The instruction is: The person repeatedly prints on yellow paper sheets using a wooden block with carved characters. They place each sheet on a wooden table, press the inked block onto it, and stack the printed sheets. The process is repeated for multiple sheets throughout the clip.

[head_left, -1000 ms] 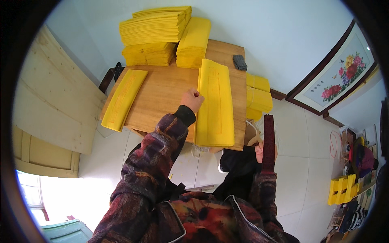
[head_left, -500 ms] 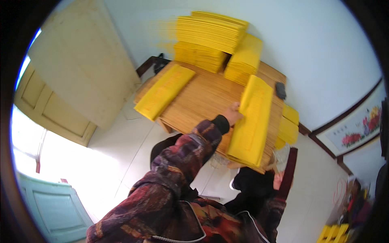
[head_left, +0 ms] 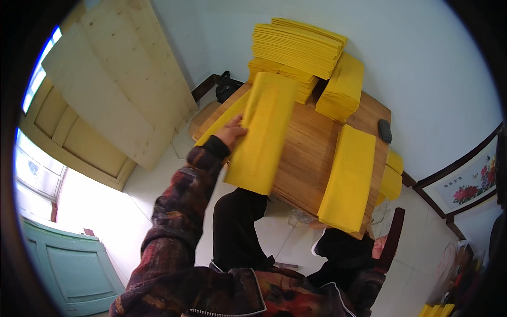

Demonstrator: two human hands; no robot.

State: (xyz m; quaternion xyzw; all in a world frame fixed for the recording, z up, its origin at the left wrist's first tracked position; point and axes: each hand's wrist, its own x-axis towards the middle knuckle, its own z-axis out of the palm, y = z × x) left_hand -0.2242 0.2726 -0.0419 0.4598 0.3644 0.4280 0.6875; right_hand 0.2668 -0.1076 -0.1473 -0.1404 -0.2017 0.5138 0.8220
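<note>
1. Over the left half of the desk (head_left: 305,158), my left hand (head_left: 231,132) holds a folded yellow bundle (head_left: 265,129), its fingers clamped on the left edge; this side grip probably spares the broad face from creasing.
2. To the left, a yellow strip (head_left: 224,122) shows from behind the bundle, which hides the rest; whether the two touch, I cannot tell.
3. At the near right, well apart from the left, my right hand (head_left: 378,247) is closed about a dark red bar (head_left: 391,240), its grasp partly hidden. I hold the bar beyond the desk's edge, presumably out of the paper's way.
4. Along the right side, a yellow pile (head_left: 348,177) lies lengthwise and reaches the near edge, perhaps for easy reach.
5. On the far side, a layered stack (head_left: 298,47) and a narrower stack (head_left: 342,87) stand near the wall (head_left: 409,79), likely to save surface; a dark grey block (head_left: 384,130) rests at the right edge.
</note>
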